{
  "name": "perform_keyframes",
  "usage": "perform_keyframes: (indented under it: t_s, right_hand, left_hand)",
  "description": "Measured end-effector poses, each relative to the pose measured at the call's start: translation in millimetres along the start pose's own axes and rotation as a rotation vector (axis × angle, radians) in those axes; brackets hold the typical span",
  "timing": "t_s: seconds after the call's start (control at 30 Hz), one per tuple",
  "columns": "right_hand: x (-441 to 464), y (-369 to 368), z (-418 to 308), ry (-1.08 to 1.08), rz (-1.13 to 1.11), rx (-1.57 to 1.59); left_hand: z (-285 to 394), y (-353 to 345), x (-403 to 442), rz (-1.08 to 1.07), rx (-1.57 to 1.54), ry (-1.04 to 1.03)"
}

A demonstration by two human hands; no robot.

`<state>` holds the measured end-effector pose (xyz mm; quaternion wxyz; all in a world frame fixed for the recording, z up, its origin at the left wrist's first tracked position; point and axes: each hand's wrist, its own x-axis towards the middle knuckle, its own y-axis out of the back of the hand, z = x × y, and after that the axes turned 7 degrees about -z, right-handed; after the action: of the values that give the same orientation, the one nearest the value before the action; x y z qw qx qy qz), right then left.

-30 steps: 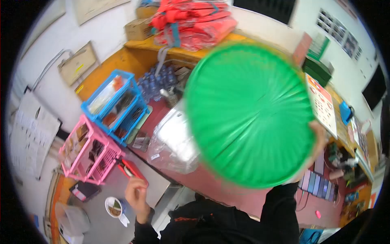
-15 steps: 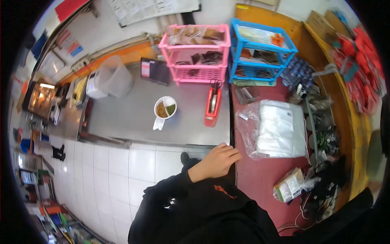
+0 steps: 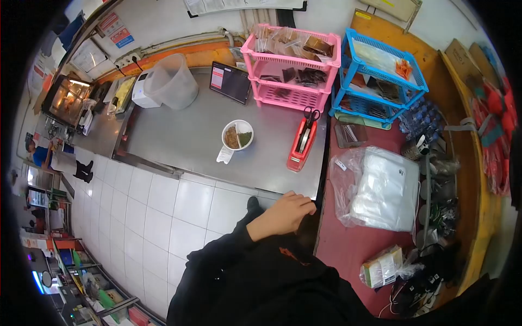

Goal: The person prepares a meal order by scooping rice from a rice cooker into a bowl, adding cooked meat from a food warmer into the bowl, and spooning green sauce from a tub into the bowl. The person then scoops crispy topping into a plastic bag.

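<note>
My left hand (image 3: 287, 213) reaches across in front of my dark top, near the front corner of the steel counter (image 3: 179, 138). Its fingers are curled together; whether anything is inside them is hidden. My right hand is out of view; only a dark sleeve shows at the lower right. On the counter stands a white bowl (image 3: 251, 126) with brown and green food in separate sections. A white paper slip (image 3: 224, 155) sticks out from its lower left side. Farther right lies a red tape dispenser or sealer (image 3: 300, 145), with black-handled scissors (image 3: 311, 114) at its top end.
Pink rack (image 3: 293, 65) and blue rack (image 3: 375, 68) hold packets. A tablet (image 3: 229, 81) and clear tub (image 3: 176, 84) stand behind the bowl. Clear plastic bags (image 3: 387, 190) and a wrapped packet (image 3: 382, 267) lie on the red surface (image 3: 340, 244). Another person (image 3: 41, 156) is far left.
The view has turned, so the counter items appear farther right. My left hand sits slightly lower and left in the picture, its fingers still curled. The bowl and racks stay in place.
</note>
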<state>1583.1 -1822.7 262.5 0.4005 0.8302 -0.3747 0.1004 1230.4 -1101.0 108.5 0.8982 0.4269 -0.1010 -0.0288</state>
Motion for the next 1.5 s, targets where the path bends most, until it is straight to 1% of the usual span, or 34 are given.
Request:
perform_keyframes:
  t_s: [0.07, 0.13, 0.23, 0.27, 0.33, 0.37, 0.4, 0.43, 0.5, 0.53, 0.57, 0.6, 0.63, 0.67, 0.7, 0.73, 0.8, 0.83, 0.9, 0.93, 0.97, 1.0, 1.03, 1.07, 1.1, 1.17, 1.2, 1.23, 1.27, 1.3, 1.33, 1.4, 1.43, 1.5]
  right_hand:
    - [-9.2, 1.5, -14.9, 0.027, 0.043, -0.014]
    - [-22.4, 7.9, -35.5, 0.071, 0.128, -0.036]
    - [-71.2, 12.3, -105.6, 0.213, 0.266, 0.038]
    - [-97.8, 10.7, -135.3, 0.273, 0.271, 0.097]
    - [-154.9, -3.4, -193.8, 0.357, 0.174, 0.281]
    - [-191.8, -17.7, -222.9, 0.364, 0.033, 0.411]
    - [-237.8, -34.8, -253.0, 0.350, -0.167, 0.530]
    - [-283.5, -52.1, -281.5, 0.324, -0.352, 0.599]
    - [-384.6, -76.1, -349.8, 0.403, -0.899, 0.308]
    - [-428.2, -88.4, -378.6, 0.345, -1.125, 0.157]
    - [-469.2, -105.6, -393.7, 0.504, -1.234, 0.112]
    - [-501.8, -114.8, -409.6, 0.624, -1.368, -0.052]
    - [-527.2, -130.1, -425.2, 0.681, -1.568, -0.026]
    - [-550.8, -146.1, -427.5, 0.761, -1.693, 0.021]
    - [-572.8, -157.0, -441.1, 0.785, -1.741, -0.020]
    - [-592.9, -164.7, -454.0, 0.805, -1.793, -0.060]
    - [-622.1, -175.0, -464.5, 0.816, -1.763, -0.104]
    - [-632.9, -175.9, -468.9, 0.841, -1.740, -0.146]
    - [-645.9, -173.8, -476.5, 0.806, -1.742, -0.110]
    - [-650.6, -174.0, -477.6, 0.792, -1.756, -0.064]
    - [-654.3, -173.7, -478.2, 0.779, -1.768, -0.019]
    - [-657.7, -173.2, -480.0, 0.756, -1.764, -0.029]
    - [-661.1, -173.5, -482.9, 0.731, -1.770, -0.019]
    - [-664.5, -174.4, -485.9, 0.706, -1.775, -0.006]
    - [-668.1, -174.9, -488.3, 0.682, -1.773, -0.013]
    - [-673.6, -174.9, -493.0, 0.773, -1.688, 0.012]
    - [-676.0, -173.8, -495.2, 0.766, -1.660, 0.041]
    - [-679.2, -176.0, -492.4, 0.756, -1.631, 0.080]
    - [-679.6, -176.5, -494.0, 0.735, -1.611, 0.094]
    - [-679.9, -178.1, -497.1, 0.719, -1.590, 0.109]
    - [-681.4, -180.9, -501.3, 0.701, -1.530, 0.163]
    - [-688.9, -190.5, -509.6, 0.662, -1.404, 0.270]
    - [-690.6, -193.6, -522.5, 0.611, -1.380, 0.350]
    - [-693.1, -203.0, -532.7, 0.665, -1.324, 0.466]
  left_hand:
    - [-19.8, 11.0, -1.5, 0.004, -0.031, 0.029]
    - [-63.3, 38.9, 3.0, 0.170, -0.163, 0.246]
    - [-138.3, 99.9, 21.3, 0.425, 0.083, 0.260]
    - [-172.2, 120.1, 34.4, 0.616, 0.131, 0.188]
    - [-242.3, 166.3, 58.4, 0.734, -0.145, 0.235]
    - [-280.2, 187.7, 71.5, 0.786, -0.345, 0.273]
    - [-317.6, 205.4, 82.6, 0.827, -0.532, 0.355]
    - [-338.1, 219.2, 93.6, 0.853, -0.728, 0.458]
    - [-395.9, 233.5, 114.5, 0.829, -0.971, 0.632]
    - [-423.7, 234.8, 124.1, 0.781, -1.030, 0.673]
    - [-447.5, 235.8, 135.5, 0.731, -1.087, 0.712]
    - [-463.6, 238.3, 145.0, 0.684, -1.151, 0.673]
    - [-483.6, 236.6, 159.3, 0.703, -1.101, 0.767]
    - [-487.3, 241.9, 164.7, 0.620, -1.115, 0.761]
    - [-490.3, 247.4, 168.4, 0.537, -1.127, 0.757]
    - [-500.8, 250.5, 174.7, 0.523, -1.131, 0.754]
    - [-521.5, 249.8, 184.2, 0.451, -1.188, 0.855]
    - [-530.7, 246.7, 185.5, 0.431, -1.189, 0.859]
    - [-527.4, 244.1, 181.9, 0.539, -1.166, 0.719]
    - [-524.7, 243.1, 178.1, 0.624, -1.202, 0.609]
    - [-524.7, 245.2, 173.0, 0.674, -1.139, 0.563]
    - [-533.8, 245.5, 165.8, 0.685, -1.009, 0.425]
    - [-619.4, 221.5, 176.4, 0.748, -0.337, 0.153]
    - [-572.3, 255.2, 159.9, 0.565, -0.497, 0.385]
    - [-511.3, 281.3, 145.8, 0.697, -0.925, 0.376]
    - [-453.7, 313.9, 125.5, 0.738, -0.937, 0.226]
    - [-430.3, 327.0, 114.1, 0.706, -0.951, 0.227]
    - [-402.5, 337.9, 101.6, 0.641, -0.966, 0.206]
    - [-386.0, 338.8, 87.8, 0.576, -0.972, 0.102]
    - [-367.1, 339.2, 75.9, 0.499, -0.962, 0.046]
    - [-352.4, 334.4, 64.8, 0.473, -0.889, 0.051]
    - [-325.0, 318.9, 49.0, 0.585, -0.797, 0.026]
    - [-312.2, 311.9, 41.5, 0.575, -0.809, 0.020]
    - [-288.7, 297.3, 28.7, 0.636, -0.500, 0.029]
